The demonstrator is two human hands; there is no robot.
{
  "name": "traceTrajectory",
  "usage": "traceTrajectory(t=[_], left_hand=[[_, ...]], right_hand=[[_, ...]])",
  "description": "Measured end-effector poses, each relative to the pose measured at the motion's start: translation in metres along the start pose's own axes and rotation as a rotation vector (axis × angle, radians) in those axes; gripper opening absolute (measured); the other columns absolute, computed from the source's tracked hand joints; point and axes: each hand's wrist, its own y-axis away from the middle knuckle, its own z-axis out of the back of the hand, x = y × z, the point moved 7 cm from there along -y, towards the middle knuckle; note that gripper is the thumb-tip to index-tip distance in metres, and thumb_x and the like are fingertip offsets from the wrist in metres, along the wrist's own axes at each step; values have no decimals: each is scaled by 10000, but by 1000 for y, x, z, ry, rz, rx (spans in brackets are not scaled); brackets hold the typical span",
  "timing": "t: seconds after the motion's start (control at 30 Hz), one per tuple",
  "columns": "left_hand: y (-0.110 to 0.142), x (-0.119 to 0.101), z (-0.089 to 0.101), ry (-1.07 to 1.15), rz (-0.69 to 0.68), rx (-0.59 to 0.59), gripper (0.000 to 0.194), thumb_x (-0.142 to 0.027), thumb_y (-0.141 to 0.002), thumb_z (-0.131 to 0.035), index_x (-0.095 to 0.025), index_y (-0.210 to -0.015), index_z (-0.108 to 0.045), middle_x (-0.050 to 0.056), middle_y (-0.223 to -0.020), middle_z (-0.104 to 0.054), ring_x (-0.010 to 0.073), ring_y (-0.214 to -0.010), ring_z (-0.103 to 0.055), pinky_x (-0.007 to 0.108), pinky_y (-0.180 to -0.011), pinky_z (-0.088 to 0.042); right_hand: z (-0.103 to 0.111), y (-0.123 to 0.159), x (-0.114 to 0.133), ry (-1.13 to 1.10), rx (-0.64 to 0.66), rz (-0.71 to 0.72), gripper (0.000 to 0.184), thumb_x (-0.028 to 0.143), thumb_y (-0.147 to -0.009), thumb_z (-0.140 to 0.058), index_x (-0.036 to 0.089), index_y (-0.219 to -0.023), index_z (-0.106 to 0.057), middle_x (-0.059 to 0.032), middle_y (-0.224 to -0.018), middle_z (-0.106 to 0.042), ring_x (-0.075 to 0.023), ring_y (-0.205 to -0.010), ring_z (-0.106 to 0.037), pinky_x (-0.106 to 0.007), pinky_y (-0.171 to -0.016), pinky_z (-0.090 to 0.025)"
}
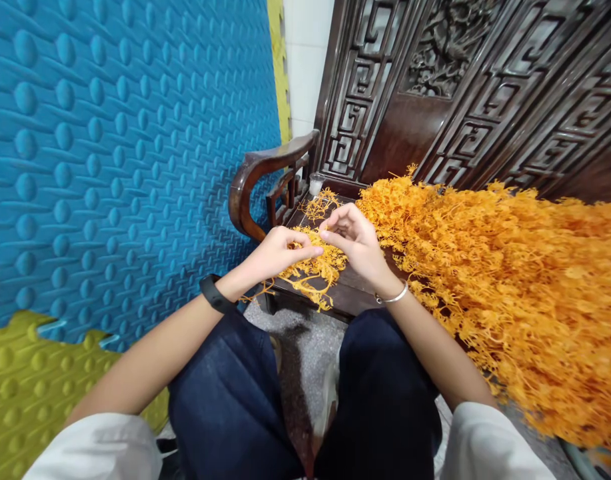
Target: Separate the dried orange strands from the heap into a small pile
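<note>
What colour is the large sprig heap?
The sprig heap is orange, best seen in the head view.

Right blocked: big orange pile (510,280). Left blocked: curved armrest (242,193). Carved backrest (405,130) walls off far side. Open lane: near side, between the knees (230,353).

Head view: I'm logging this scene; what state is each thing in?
Left hand: fingers curled, thumb extended
Right hand: thumb and forefinger close together
Small orange sprig pile: loose, tangled
Large orange sprig heap: loose, piled up
Black wristband: worn, left wrist
Silver bracelet: worn, right wrist
Cup: standing upright
</note>
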Motion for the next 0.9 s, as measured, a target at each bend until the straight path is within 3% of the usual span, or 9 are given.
traceTrajectory(t=[0.23, 0.53, 0.63, 0.7, 0.77, 0.8, 0.83, 0.9], left_hand=[[0, 8, -1, 6, 32, -15, 341, -387, -781, -571, -126, -565, -603, -47, -497, -389, 71, -509, -305, 241, -513, -227], [-9, 6, 2, 30, 74, -102, 281, -328, -731, -581, -140, -523, -588, -56, -453, -377, 69, -470, -292, 246, -498, -223], [-6, 6, -8, 42, 105, -32, 312, -326, -724, -585, -141, -475, -562, -51, -420, -375, 73, -458, -306, 244, -486, -223], [2, 6, -24, 48, 115, 130, 335, -326, -732, -588, -138, -457, -554, -43, -412, -398, 74, -447, -323, 243, -476, -228], [10, 6, -34, 29, 95, 236, 362, -345, -765, -571, -135, -470, -555, -43, -422, -391, 69, -441, -313, 241, -467, -216], [12, 7, -34, 14, 74, 232, 392, -367, -781, -560, -136, -466, -536, -48, -427, -360, 64, -439, -284, 241, -461, -196], [13, 8, -32, 0, 62, 215, 410, -386, -791, -554, -136, -468, -525, -50, -437, -343, 61, -442, -267, 240, -458, -182], [11, 11, -22, -9, 54, 152, 410, -410, -787, -567, -135, -487, -528, -49, -462, -346, 60, -459, -273, 233, -458, -186]], right_hand=[[5, -5, -15, -101, -114, -44, 313, 208, -698, -668, 233, -772, -365, 47, -728, -540, -101, -696, -551, -289, -720, -462], [3, -15, -35, -193, -144, -103, 420, 238, -651, -670, 248, -799, -277, 54, -745, -557, -110, -698, -574, -296, -684, -469], [42, -22, -47, -170, -308, -78, 394, 283, -652, -659, 243, -764, -284, 48, -718, -531, -105, -680, -549, -284, -666, -452], [92, -20, -57, -138, -558, -31, 388, 329, -662, -641, 235, -709, -267, 61, -640, -452, -89, -611, -494, -264, -626, -427], [131, -13, -73, -153, -717, -64, 411, 343, -631, -652, 232, -689, -260, 74, -600, -415, -81, -554, -456, -257, -599, -411], [143, -9, -81, -139, -757, -100, 411, 343, -604, -669, 234, -697, -284, 76, -604, -436, -84, -554, -465, -258, -595, -408], [145, -8, -90, -129, -706, -174, 398, 334, -571, -692, 234, -720, -337, 67, -625, -487, -94, -579, -495, -268, -611, -418], [133, -7, -100, -135, -601, -251, 403, 295, -513, -732, 218, -772, -433, 49, -670, -560, -109, -647, -549, -287, -676, -441]])
